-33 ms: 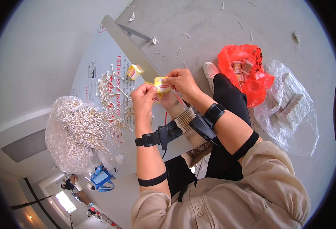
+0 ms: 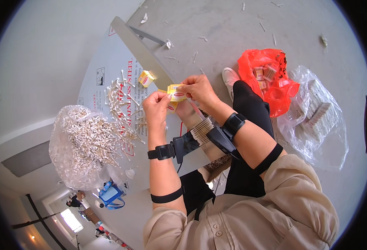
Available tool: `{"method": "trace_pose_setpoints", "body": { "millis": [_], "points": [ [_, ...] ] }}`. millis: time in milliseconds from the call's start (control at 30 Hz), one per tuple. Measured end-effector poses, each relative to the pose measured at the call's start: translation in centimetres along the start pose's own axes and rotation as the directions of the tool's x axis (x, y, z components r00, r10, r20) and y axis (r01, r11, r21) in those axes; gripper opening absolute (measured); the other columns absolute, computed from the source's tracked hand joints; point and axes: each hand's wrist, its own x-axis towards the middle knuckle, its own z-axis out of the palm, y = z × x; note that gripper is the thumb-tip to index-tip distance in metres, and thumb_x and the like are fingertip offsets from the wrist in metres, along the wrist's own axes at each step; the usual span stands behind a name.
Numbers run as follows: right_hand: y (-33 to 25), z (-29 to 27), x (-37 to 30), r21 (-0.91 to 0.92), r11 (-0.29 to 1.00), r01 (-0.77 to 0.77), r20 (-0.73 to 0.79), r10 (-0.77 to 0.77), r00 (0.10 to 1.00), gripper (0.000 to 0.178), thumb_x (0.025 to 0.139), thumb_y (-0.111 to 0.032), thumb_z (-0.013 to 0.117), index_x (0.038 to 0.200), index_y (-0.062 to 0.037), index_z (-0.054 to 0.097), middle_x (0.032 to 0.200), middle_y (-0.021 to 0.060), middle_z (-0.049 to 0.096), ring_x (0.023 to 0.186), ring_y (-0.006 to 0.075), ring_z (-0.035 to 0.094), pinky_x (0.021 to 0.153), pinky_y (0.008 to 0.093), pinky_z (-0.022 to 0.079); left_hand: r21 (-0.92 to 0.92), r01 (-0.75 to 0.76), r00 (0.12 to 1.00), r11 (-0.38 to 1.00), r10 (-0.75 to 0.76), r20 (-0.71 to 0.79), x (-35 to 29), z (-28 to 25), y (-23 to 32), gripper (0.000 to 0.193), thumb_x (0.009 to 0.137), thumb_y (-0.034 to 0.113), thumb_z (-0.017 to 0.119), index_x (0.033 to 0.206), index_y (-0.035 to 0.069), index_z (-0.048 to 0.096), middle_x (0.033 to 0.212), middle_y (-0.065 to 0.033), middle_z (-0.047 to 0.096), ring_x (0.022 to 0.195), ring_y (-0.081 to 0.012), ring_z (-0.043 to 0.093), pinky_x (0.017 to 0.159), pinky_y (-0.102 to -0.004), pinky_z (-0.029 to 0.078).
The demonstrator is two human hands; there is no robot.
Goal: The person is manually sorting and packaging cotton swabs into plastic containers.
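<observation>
While the left hand and right hand held the yellow packet over the right edge of the worktop, each grip pinched on it, squeezing too hard risked creasing it; a slipping thumb risked dropping it.

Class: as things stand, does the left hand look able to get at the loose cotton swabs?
Probably yes: the cotton swabs lie to the left of the left hand with nothing visibly blocking the way, though it is currently holding the yellow packet.
</observation>
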Motion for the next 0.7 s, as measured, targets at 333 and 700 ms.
{"method": "trace_pose_setpoints", "body": {
  "millis": [333, 700],
  "points": [
    [0.4, 0.1, 0.3, -0.062, 0.998, 0.011, -0.034, -0.013, 0.999, 0.01, 0.08, -0.007, 0.072, 0.081, 0.0024, 0.068, 0.063, 0.0015, 0.059, 0.052, 0.0063, 0.045, 0.045, 0.0233, 0.035, 0.34, -0.085, 0.982, 0.937, 0.136, -0.131, 3.4, -2.8, -0.3, 0.012, 0.074, 0.001, 0.075, 0.075, -0.003, 0.063, 0.065, -0.0021, 0.059, 0.055, -0.0087, 0.05, 0.052, -0.0251, 0.043],
    [0.1, -0.1, 0.2, 0.074, 0.997, -0.035, -0.005, 0.035, 0.999, 0.009, 0.08, -0.007, 0.072, 0.081, 0.0012, 0.068, 0.063, 0.0015, 0.059, 0.052, 0.0059, 0.046, 0.045, 0.0226, 0.034, 0.064, 0.068, 0.995, 0.996, -0.073, 0.072, 0.6, 0.2, 0.5, 0.009, 0.085, 0.006, 0.068, 0.08, 0.001, 0.064, 0.064, 0.0005, 0.056, 0.049, -0.004, 0.044, 0.045, -0.0179, 0.034]
  ]
}}
